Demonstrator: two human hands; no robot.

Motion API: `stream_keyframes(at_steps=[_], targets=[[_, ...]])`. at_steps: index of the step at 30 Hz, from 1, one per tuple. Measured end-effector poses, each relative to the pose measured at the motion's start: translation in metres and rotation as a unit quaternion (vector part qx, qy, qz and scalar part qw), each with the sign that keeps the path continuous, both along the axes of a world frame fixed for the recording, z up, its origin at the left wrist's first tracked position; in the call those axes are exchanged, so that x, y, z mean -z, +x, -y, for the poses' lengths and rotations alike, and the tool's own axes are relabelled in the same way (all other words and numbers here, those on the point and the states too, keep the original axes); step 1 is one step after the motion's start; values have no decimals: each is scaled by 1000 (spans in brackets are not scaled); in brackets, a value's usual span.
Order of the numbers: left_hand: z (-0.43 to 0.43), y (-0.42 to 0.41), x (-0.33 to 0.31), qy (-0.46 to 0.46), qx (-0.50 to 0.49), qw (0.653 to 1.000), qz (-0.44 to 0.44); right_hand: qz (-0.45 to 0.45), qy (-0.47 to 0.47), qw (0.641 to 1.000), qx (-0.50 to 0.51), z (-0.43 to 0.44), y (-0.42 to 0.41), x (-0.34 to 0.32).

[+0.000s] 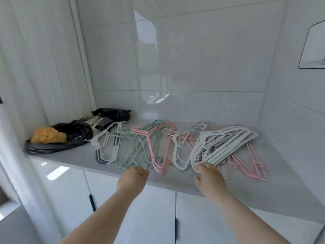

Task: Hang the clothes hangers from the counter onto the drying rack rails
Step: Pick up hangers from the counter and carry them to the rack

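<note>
Several piles of clothes hangers lie across the grey counter (175,180): white-and-grey hangers (105,143) at the left, pale green hangers (133,148), pink hangers (158,152), a fanned stack of white hangers (226,143), and more pink hangers (253,162) at the right. My right hand (209,178) touches the near end of the white stack, fingers curled at its lower edge. My left hand (131,178) hovers at the counter's front edge by the green hangers, fingers loosely curled, holding nothing. No drying rack is in view.
A dark bag with an orange cloth (47,136) sits at the counter's left end, with black and white fabric (109,117) behind it. Glossy white tile walls close in the back and right. White cabinet doors (133,205) with dark handles are below.
</note>
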State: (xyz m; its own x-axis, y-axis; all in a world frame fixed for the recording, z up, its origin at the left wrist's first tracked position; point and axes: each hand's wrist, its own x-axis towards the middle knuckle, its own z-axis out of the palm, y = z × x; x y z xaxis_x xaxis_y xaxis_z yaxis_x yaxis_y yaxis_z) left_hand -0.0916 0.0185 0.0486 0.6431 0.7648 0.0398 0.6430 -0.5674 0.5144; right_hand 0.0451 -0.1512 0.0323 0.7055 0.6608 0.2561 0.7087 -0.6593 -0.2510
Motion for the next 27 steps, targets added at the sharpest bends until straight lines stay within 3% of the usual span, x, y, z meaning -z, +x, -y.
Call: stream_keyframes(at_steps=[8, 17, 27], targets=[[-44, 67, 4, 3, -39, 999, -24, 4, -54, 996, -73, -67, 67, -7], [-70, 132, 6, 43, -88, 987, -131, -34, -111, 984, -137, -115, 113, 9], [-98, 121, 1, 42, -187, 981, -9, -47, -100, 980, -164, -132, 127, 11]])
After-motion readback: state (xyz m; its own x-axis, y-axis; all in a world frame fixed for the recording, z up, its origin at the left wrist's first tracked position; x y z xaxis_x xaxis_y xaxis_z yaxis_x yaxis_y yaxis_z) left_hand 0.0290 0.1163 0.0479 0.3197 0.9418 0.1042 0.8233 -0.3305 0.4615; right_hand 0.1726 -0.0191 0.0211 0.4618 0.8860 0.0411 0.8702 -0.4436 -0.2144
